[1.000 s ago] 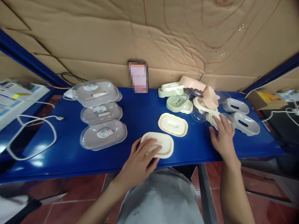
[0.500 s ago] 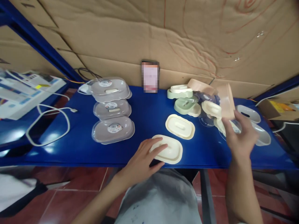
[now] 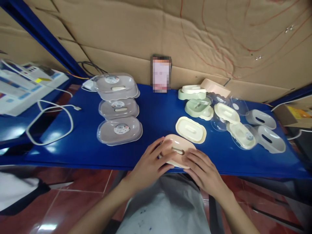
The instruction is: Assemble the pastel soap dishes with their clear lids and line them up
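A pink soap-dish part (image 3: 178, 150) with a slot in its middle sits on top of a cream tray at the near edge of the blue table (image 3: 151, 120). My left hand (image 3: 149, 164) grips its left side and my right hand (image 3: 202, 169) presses on its right side. A second cream tray (image 3: 190, 129) lies just behind it. Further right is a loose heap of cream, green, pink and clear dish parts (image 3: 220, 112).
Three closed clear-lidded soap dishes (image 3: 119, 109) stand in a row at the left. Two grey slotted trays (image 3: 265, 130) lie at the far right. A white cable (image 3: 52, 123) loops at the left edge. A phone (image 3: 161, 74) leans on the cardboard wall.
My right hand lifted a pink part from the heap at the right and brought it left onto the cream tray that my left hand holds.
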A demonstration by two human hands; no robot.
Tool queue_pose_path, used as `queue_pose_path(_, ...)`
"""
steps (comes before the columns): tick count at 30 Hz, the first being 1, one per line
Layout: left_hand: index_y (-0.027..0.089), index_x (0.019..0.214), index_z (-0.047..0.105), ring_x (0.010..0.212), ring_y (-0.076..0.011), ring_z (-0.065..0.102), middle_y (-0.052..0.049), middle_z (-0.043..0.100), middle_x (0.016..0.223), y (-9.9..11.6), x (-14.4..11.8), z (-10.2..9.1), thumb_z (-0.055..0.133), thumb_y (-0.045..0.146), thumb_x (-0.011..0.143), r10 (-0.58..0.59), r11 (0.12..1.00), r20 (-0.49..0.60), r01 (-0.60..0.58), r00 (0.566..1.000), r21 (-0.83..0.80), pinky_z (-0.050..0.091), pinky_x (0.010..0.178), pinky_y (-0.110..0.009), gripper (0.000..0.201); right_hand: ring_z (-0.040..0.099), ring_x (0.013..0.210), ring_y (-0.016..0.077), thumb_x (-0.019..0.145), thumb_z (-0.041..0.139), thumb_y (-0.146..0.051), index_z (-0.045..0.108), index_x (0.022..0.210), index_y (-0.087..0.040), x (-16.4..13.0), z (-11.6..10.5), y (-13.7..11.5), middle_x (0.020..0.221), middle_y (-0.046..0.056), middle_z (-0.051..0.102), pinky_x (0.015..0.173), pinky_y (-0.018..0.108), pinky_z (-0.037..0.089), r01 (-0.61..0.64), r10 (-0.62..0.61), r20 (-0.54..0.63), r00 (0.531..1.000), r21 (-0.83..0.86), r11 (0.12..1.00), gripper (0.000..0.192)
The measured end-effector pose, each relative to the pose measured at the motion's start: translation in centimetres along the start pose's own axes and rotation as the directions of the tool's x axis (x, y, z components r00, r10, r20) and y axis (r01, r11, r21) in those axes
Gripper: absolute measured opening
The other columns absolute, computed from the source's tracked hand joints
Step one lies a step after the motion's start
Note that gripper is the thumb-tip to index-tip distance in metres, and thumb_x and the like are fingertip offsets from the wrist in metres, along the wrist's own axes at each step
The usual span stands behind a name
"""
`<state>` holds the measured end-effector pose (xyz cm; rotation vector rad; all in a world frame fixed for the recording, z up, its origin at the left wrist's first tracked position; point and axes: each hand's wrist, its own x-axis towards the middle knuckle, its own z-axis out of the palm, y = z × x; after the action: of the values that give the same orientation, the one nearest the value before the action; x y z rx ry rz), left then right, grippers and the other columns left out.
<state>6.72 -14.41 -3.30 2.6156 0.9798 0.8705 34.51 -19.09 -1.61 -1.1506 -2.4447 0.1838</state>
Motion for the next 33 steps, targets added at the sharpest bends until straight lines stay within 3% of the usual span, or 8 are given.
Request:
queue_pose_path(7, 0.024, 0.119, 0.072, 0.138, -0.0308, 0.057, -0.007, 0.068, 0.144, 0.1, -0.3, 0.3, 0.075, 0.033, 0.102, 0.001, 0.998, 0.000, -0.001, 1.000, 0.062, 0.053, 0.116, -0.054, 0.019, 0.055, 0.150, 0.0270, 0.104, 0.061, -0.018, 0.061, 0.149, -0.023, -0.3, 0.2, 0.1, 0.146, 0.008, 0.071, 0.128, 0.054, 0.046, 0.017, -0.017, 0.031, 0.999, 0.002, 1.000, 0.046)
queue_pose_path(10, 0.025, 0.123, 0.071, 0.137, -0.0319, 0.054, -0.008, 0.066, 0.146, 0.2, -0.1, 0.2, 0.073, 0.029, 0.103, -0.021, 0.999, 0.008, 0.021, 1.000, 0.027, 0.053, 0.114, -0.055, 0.020, 0.057, 0.148, 0.0332, 0.103, 0.068, -0.033, 0.058, 0.154, -0.031, -1.5, -1.0, 2.2, 0.152, 0.009, 0.066, 0.126, 0.063, 0.043, -0.116, 0.103, -0.089, 0.991, -0.153, 0.981, 0.052)
queue_pose_path(14, 0.024, 0.123, 0.069, 0.138, -0.0333, 0.049, -0.010, 0.063, 0.145, 0.3, 0.1, -0.1, 0.072, 0.025, 0.102, -0.028, 0.999, -0.012, 0.028, 1.000, -0.028, 0.054, 0.114, -0.055, 0.021, 0.048, 0.151, 0.0487, 0.101, 0.070, -0.050, 0.051, 0.160, -0.026, -4.5, -3.3, 7.6, 0.165, 0.021, 0.051, 0.116, 0.076, 0.041, -0.621, 0.413, -0.510, 0.755, -0.353, 0.700, 0.067)
queue_pose_path(16, 0.025, 0.124, 0.069, 0.139, -0.0336, 0.048, -0.009, 0.062, 0.146, 0.4, 0.2, -0.2, 0.071, 0.024, 0.102, -0.025, 0.999, 0.002, 0.025, 1.000, -0.036, 0.054, 0.114, -0.055, 0.022, 0.044, 0.152, 0.0543, 0.098, 0.069, -0.062, 0.051, 0.160, -0.023, -6.1, -3.9, 10.2, 0.168, 0.025, 0.045, 0.112, 0.081, 0.040, -0.740, 0.497, -0.570, 0.654, -0.348, 0.576, 0.075)
queue_pose_path(20, 0.025, 0.124, 0.070, 0.140, -0.0333, 0.049, -0.009, 0.062, 0.148, 0.5, 0.3, -0.2, 0.070, 0.024, 0.102, -0.010, 0.999, 0.028, 0.011, 1.000, -0.038, 0.054, 0.114, -0.055, 0.022, 0.052, 0.146, 0.0512, 0.094, 0.068, -0.072, 0.063, 0.148, -0.018, -7.5, -3.8, 13.2, 0.157, 0.028, 0.056, 0.113, 0.075, 0.045, -0.753, 0.533, -0.581, 0.615, -0.232, 0.616, 0.076)
queue_pose_path(25, 0.027, 0.128, 0.069, 0.141, -0.0339, 0.051, -0.010, 0.062, 0.149, 0.4, 0.2, -0.1, 0.075, 0.029, 0.099, -0.030, 0.997, 0.027, 0.031, 0.999, -0.070, 0.054, 0.116, -0.056, 0.029, 0.062, 0.132, 0.0501, 0.088, 0.079, -0.065, 0.068, 0.126, -0.015, -5.6, -4.0, 12.1, 0.133, 0.025, 0.068, 0.106, 0.074, 0.051, -0.787, 0.524, -0.688, 0.501, -0.110, 0.608, 0.064)
queue_pose_path(29, 0.031, 0.150, 0.056, 0.141, -0.0323, 0.055, -0.012, 0.057, 0.153, 0.3, -0.2, 0.0, 0.074, 0.027, 0.101, -0.124, 0.974, 0.033, 0.128, 0.992, -0.185, 0.056, 0.116, -0.055, 0.052, 0.064, 0.132, 0.0434, 0.093, 0.076, -0.054, 0.065, 0.123, -0.020, -3.5, -3.9, 7.9, 0.132, 0.021, 0.068, 0.112, 0.067, 0.051, -0.652, 0.413, -0.700, 0.583, -0.099, 0.752, 0.047)
queue_pose_path(33, 0.035, 0.168, 0.033, 0.151, -0.0339, 0.051, -0.016, 0.042, 0.167, 0.1, -0.6, 0.2, 0.078, 0.027, 0.099, -0.221, 0.931, 0.064, 0.230, 0.973, -0.285, 0.055, 0.118, -0.055, 0.083, 0.062, 0.137, 0.0408, 0.094, 0.071, -0.043, 0.060, 0.137, -0.023, -1.7, -1.6, 2.8, 0.141, 0.018, 0.064, 0.111, 0.062, 0.055, -0.210, 0.188, -0.421, 0.887, -0.007, 0.978, 0.048)
